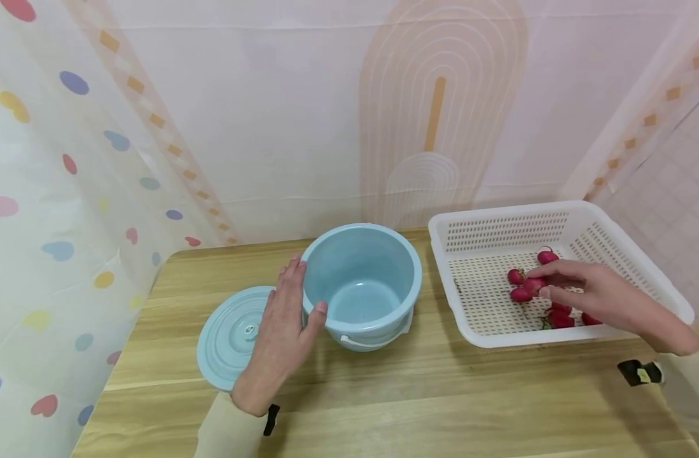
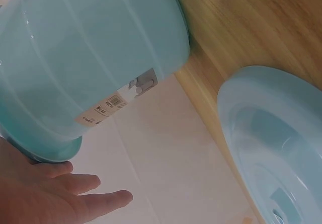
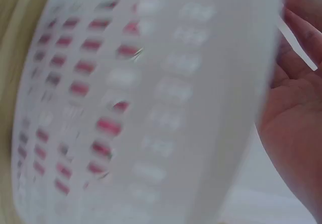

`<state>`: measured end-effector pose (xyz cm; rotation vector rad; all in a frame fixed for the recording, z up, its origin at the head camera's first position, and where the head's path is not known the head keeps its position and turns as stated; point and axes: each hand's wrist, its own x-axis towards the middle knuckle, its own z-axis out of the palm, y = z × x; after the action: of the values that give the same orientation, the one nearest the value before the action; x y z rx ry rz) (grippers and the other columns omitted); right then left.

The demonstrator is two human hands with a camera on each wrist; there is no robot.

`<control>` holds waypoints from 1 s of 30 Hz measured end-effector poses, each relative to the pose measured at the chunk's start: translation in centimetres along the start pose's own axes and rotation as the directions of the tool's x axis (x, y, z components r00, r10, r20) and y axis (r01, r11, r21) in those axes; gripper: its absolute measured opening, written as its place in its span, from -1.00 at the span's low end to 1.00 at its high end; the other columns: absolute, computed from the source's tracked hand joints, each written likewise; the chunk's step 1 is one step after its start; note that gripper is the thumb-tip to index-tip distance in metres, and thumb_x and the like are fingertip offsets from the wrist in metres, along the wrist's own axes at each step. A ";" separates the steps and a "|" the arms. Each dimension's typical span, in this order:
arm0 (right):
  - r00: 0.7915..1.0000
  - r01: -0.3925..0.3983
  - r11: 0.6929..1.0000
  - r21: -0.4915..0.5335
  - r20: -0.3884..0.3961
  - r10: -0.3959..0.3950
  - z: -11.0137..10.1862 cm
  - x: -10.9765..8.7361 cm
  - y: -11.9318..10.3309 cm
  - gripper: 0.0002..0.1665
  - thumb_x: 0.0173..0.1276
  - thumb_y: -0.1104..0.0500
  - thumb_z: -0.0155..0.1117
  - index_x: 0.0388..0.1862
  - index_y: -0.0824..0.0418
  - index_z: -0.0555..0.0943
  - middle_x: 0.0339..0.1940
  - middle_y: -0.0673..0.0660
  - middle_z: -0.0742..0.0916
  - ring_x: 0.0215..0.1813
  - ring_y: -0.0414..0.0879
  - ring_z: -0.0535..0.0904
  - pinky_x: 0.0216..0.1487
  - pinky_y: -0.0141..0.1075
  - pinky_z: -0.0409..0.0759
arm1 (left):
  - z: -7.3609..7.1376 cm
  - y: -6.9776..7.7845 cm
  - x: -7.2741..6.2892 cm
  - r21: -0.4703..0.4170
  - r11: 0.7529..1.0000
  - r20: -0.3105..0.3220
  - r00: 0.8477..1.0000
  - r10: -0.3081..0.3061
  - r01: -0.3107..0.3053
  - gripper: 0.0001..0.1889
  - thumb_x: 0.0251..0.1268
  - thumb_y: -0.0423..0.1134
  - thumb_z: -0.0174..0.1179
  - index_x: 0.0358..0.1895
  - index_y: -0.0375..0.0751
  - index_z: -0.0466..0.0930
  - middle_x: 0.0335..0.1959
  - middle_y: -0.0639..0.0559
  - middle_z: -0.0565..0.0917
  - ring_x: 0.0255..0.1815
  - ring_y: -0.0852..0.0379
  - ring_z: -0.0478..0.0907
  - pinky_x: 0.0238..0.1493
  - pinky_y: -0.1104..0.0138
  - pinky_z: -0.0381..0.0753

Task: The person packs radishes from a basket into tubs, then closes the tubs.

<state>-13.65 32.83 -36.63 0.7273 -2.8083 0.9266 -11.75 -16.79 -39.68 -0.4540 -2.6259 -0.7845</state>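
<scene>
At the middle of the table stands a light blue bucket (image 1: 378, 329) with a white handle. My left hand (image 1: 283, 327) rests against the left side of its rim, fingers straight. The left wrist view shows the bucket's ribbed side (image 2: 95, 38), where a label (image 2: 118, 100) is stuck. Over the white basket (image 1: 481, 339), my right hand (image 1: 592, 289) pinches a red radish (image 1: 533, 285) between thumb and fingers. Several more radishes (image 1: 560, 318) lie in the basket around it. In the right wrist view the basket's slotted wall (image 3: 176, 93) hides the fingertips.
A round blue lid (image 1: 226, 343) lies left of the bucket, partly under my left hand in view. The wooden table (image 1: 406, 401) meets a patterned curtain (image 1: 292, 127) at the back. The basket's raised wall stands between the right hand and the bucket.
</scene>
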 end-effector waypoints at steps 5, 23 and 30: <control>0.998 0.013 0.997 0.078 -0.058 -0.008 0.2 0.1 -1.7 -0.61 0.41 0.36 0.36 0.17 0.10 0.71 -0.05 -0.25 0.72 -0.24 -0.32 0.61 -0.42 -0.47 0.52 | 0.1 0.1 0.0 -0.005 1.000 -0.005 1.000 0.000 0.000 -0.25 0.57 0.02 0.00 0.63 -0.31 0.06 0.69 -0.13 0.06 0.67 -0.23 0.00 0.43 -0.39 0.16; 0.954 0.178 0.945 0.273 -0.283 -0.097 2.7 1.5 -7.8 -0.53 0.28 0.56 0.36 0.15 0.29 0.70 0.07 -0.05 0.74 0.00 -0.26 0.67 0.02 -0.55 0.60 | 0.5 0.1 0.4 -0.023 1.000 -0.009 1.000 0.000 0.000 -0.25 0.56 0.04 -0.02 0.64 -0.29 0.05 0.68 -0.14 0.08 0.67 -0.22 0.00 0.44 -0.38 0.15; 0.926 0.219 0.928 0.303 -0.364 -0.099 4.1 2.4 -9.8 -0.42 0.17 0.64 0.38 0.16 0.31 0.70 0.06 -0.01 0.76 0.05 -0.26 0.66 0.07 -0.56 0.54 | 0.5 0.1 0.4 -0.024 1.000 0.000 1.000 -0.013 0.013 -0.25 0.57 0.04 -0.03 0.64 -0.28 0.04 0.69 -0.14 0.07 0.67 -0.22 -0.01 0.46 -0.36 0.14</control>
<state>-10.92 22.61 -34.09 0.7355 -2.2757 1.3741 -12.22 -16.30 -39.86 -0.4439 -2.6247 -0.8214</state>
